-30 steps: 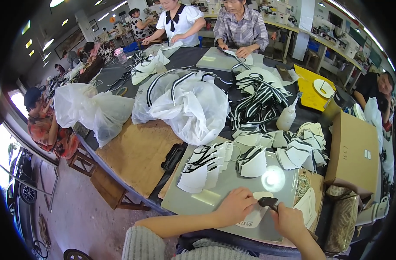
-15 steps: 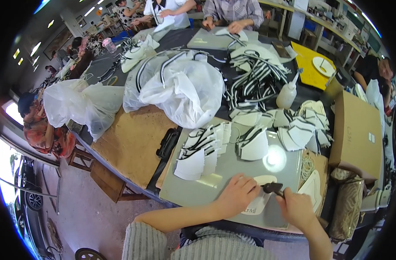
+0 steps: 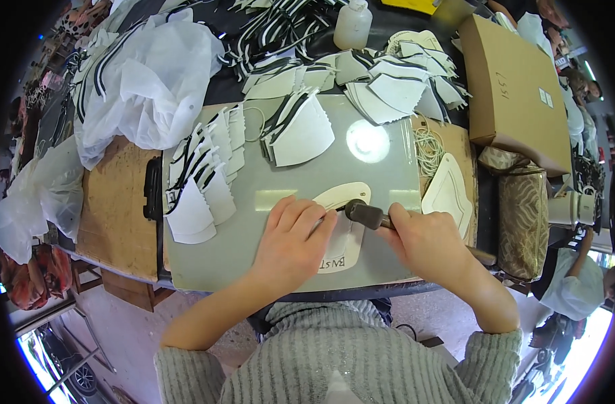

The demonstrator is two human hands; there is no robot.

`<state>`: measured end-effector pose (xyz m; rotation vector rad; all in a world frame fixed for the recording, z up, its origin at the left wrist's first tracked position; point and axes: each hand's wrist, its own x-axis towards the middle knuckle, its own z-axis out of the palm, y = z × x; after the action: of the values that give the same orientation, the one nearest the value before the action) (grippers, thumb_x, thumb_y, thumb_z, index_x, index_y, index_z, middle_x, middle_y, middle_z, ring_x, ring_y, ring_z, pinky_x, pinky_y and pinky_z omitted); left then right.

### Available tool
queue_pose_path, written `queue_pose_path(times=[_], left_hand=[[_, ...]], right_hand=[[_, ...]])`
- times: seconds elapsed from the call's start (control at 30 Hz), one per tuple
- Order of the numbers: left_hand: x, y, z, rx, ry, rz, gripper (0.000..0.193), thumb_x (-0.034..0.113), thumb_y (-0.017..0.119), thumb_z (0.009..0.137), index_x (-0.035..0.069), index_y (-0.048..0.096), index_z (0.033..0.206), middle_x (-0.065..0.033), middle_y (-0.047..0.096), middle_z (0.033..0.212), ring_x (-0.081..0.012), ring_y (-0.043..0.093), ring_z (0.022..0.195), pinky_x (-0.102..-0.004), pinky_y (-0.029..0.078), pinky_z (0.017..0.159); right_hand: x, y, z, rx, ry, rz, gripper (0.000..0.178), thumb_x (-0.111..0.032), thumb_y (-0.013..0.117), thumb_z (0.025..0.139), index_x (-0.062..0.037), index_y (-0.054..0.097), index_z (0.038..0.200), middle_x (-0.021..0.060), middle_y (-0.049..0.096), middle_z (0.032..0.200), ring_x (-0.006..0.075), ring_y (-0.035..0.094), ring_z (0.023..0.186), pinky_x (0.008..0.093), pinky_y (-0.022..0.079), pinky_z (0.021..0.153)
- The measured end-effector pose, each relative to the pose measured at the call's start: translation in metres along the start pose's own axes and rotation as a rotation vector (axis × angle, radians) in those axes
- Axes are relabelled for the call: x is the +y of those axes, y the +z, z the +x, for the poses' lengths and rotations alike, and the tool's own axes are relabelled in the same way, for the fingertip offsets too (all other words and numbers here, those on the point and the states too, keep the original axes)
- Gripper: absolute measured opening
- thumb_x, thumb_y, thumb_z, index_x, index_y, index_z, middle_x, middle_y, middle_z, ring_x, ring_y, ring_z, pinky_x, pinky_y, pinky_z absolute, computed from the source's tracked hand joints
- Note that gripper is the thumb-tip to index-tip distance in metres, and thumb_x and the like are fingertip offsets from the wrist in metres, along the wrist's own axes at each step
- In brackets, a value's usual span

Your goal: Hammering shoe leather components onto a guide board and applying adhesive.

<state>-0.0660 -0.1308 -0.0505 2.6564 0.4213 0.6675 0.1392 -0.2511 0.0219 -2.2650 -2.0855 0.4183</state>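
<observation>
My right hand (image 3: 427, 242) is wrapped round the handle of a hammer (image 3: 365, 213). Its dark head is above a cream card template (image 3: 356, 193) with a rounded tip. On that template lies a white cut piece (image 3: 346, 232), with a bit of dark edge by my fingertips. My left hand (image 3: 292, 236) presses on this piece with bent fingers held together, which hide part of it. The hammer head is just right of these fingertips; whether it touches the piece, I cannot tell. Beneath the template is a glossy grey board (image 3: 233, 266).
White pieces with black trim lie fanned on the left (image 3: 191, 209), in a middle stack (image 3: 304, 138) and in a right pile (image 3: 395, 84). A squeeze bottle (image 3: 353, 25), coiled cord (image 3: 428, 149), a cardboard box (image 3: 513, 94), a patterned pouch (image 3: 523, 219) and a plastic bag (image 3: 152, 81) surround the board.
The view has tilted down and turned, so the table appears shifted. My left hand stays on the template, while the hammer in my right hand remains close to its fingertips.
</observation>
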Motion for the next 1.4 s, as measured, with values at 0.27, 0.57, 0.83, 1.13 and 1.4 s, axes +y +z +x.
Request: queue_pose_path(times=[0.27, 0.57, 0.83, 1.13, 1.4], left_hand=[[0.005, -0.003, -0.003, -0.017, 0.021, 0.074, 0.034, 0.008, 0.063, 0.078, 0.001, 0.066, 0.111, -0.0083, 0.057, 0.107, -0.0257, 0.055, 0.110, -0.0488, 0.040, 0.103], [0.002, -0.009, 0.002, -0.004, -0.183, -0.184, 0.029, 0.008, 0.063, 0.082, 0.000, 0.066, 0.109, -0.0080, 0.057, 0.105, -0.0262, 0.055, 0.109, -0.0485, 0.040, 0.101], [0.007, -0.005, -0.005, 0.009, 0.052, 0.189, 0.030, 0.009, 0.062, 0.077, -0.001, 0.067, 0.104, -0.0103, 0.059, 0.106, -0.0260, 0.057, 0.105, -0.0493, 0.042, 0.100], [0.008, -0.004, -0.002, 0.008, 0.066, 0.189, 0.029, 0.010, 0.062, 0.078, -0.002, 0.067, 0.104, -0.0107, 0.059, 0.103, -0.0260, 0.057, 0.102, -0.0487, 0.042, 0.100], [0.004, -0.009, 0.011, 0.041, -0.093, -0.037, 0.023, 0.014, 0.071, 0.075, 0.003, 0.064, 0.095, -0.0063, 0.057, 0.093, -0.0254, 0.056, 0.095, -0.0426, 0.042, 0.090]], right_hand=[[-0.004, -0.002, 0.008, -0.017, -0.033, -0.034, 0.033, -0.036, 0.058, 0.096, -0.0068, 0.051, 0.082, 0.0084, 0.060, 0.060, 0.0273, 0.062, 0.049, 0.0391, 0.048, 0.044], [-0.002, 0.001, 0.011, -0.048, -0.017, -0.024, 0.034, -0.036, 0.059, 0.096, -0.0056, 0.051, 0.084, 0.0073, 0.060, 0.058, 0.0269, 0.063, 0.050, 0.0372, 0.047, 0.044], [-0.013, -0.017, 0.010, 0.052, 0.030, 0.052, 0.034, -0.036, 0.060, 0.096, -0.0060, 0.051, 0.083, 0.0079, 0.060, 0.057, 0.0278, 0.061, 0.047, 0.0374, 0.046, 0.042], [-0.016, 0.004, 0.008, -0.003, -0.003, -0.029, 0.034, -0.035, 0.060, 0.096, -0.0070, 0.049, 0.081, 0.0078, 0.059, 0.055, 0.0276, 0.060, 0.045, 0.0377, 0.046, 0.042], [0.003, 0.002, 0.005, 0.041, 0.106, 0.062, 0.035, -0.035, 0.060, 0.096, -0.0057, 0.048, 0.082, 0.0093, 0.055, 0.050, 0.0314, 0.059, 0.044, 0.0414, 0.047, 0.043]])
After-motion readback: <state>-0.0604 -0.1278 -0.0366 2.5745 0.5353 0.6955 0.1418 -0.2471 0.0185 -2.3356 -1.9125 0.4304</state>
